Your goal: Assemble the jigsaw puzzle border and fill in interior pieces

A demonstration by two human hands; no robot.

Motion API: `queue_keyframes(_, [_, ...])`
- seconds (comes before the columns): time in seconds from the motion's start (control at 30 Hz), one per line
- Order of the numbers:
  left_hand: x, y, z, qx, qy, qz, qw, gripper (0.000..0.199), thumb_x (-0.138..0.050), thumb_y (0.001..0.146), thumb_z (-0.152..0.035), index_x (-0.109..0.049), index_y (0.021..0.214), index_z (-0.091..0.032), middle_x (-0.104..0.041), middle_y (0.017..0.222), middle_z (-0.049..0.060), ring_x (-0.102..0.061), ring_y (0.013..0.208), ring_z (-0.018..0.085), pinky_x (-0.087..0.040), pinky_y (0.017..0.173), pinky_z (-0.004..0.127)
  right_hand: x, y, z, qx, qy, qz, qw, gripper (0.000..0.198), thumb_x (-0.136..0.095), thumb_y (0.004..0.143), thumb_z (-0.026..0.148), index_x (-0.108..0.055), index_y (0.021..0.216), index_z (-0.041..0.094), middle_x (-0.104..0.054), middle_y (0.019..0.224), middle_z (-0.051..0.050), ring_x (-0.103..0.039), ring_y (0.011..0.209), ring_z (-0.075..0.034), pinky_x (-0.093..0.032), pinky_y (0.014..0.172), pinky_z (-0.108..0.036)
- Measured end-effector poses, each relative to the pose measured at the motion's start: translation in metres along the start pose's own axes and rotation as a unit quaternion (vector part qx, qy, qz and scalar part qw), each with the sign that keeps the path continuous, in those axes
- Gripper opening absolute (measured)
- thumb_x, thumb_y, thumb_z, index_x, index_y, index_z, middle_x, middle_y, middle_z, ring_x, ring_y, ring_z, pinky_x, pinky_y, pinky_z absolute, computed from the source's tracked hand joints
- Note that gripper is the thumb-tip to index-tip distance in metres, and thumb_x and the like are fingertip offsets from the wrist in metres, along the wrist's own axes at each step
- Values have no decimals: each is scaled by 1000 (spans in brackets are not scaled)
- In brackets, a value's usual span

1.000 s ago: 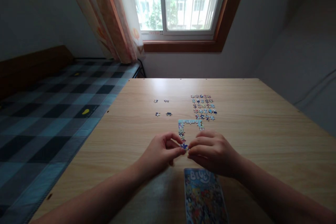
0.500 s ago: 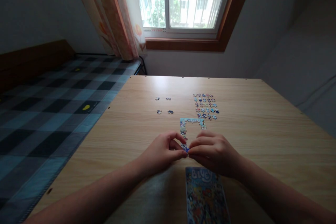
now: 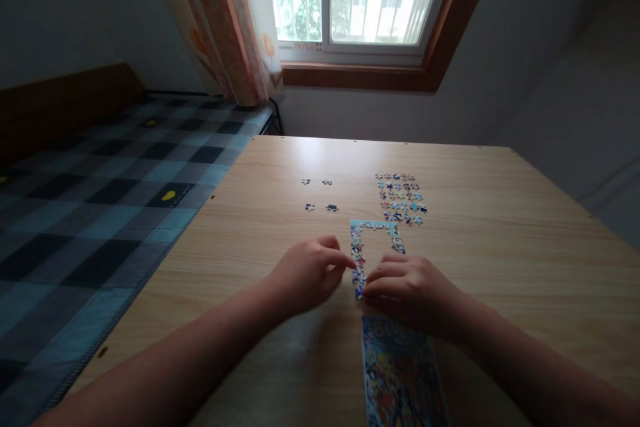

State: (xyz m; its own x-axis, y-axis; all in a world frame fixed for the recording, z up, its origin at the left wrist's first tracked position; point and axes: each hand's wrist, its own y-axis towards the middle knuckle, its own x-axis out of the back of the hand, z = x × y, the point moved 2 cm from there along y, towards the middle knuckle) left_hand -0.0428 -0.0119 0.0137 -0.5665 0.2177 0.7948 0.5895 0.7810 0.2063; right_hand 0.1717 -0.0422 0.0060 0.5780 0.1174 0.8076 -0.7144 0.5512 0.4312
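A partly joined jigsaw puzzle border [image 3: 356,243] lies on the table, with a top edge, a left side and part of a right side showing. My left hand [image 3: 311,273] is at its left side, index finger stretched out and touching the pieces, the other fingers loosely bent and holding nothing. At the lower left corner, my right hand [image 3: 413,290] has its fingertips pinched on a puzzle piece [image 3: 360,293] with blue on it. That hand hides the lower right of the border. Loose puzzle pieces [image 3: 399,197] lie in rows beyond it.
A few separate puzzle pieces [image 3: 331,207] lie to the left of the rows. Close to me is the picture box [image 3: 400,373], partly under my right forearm. The wooden table [image 3: 225,240] stands beside a bed [image 3: 125,213] with a checked cover, below a window.
My left hand has let go of the corner and drawn back, its index finger now on the border's left side. My right hand stays at the corner. The view has shifted slightly.
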Motion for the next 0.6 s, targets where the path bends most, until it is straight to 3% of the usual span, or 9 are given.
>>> queue_keyframes(0.27, [-3, -1, -1, -3, 36, 37, 999, 40, -54, 81, -11, -81, 97, -36, -68, 89, 1, -63, 73, 14, -48, 68, 29, -1, 4, 1, 6, -27, -7, 1000, 14, -61, 96, 20, -74, 90, 22, -75, 86, -1, -60, 75, -16, -48, 64, -29])
queue_keyframes(0.6, [-2, 0, -5, 6, 42, 56, 998, 40, -53, 81, -10, -81, 97, -33, -68, 91, 4, -63, 77, 17, -49, 71, 32, -1, 7, 3, -1, -51, -4, 999, 16, -60, 95, 20, -74, 87, 24, -71, 80, -2, -59, 76, -17, -47, 67, -32])
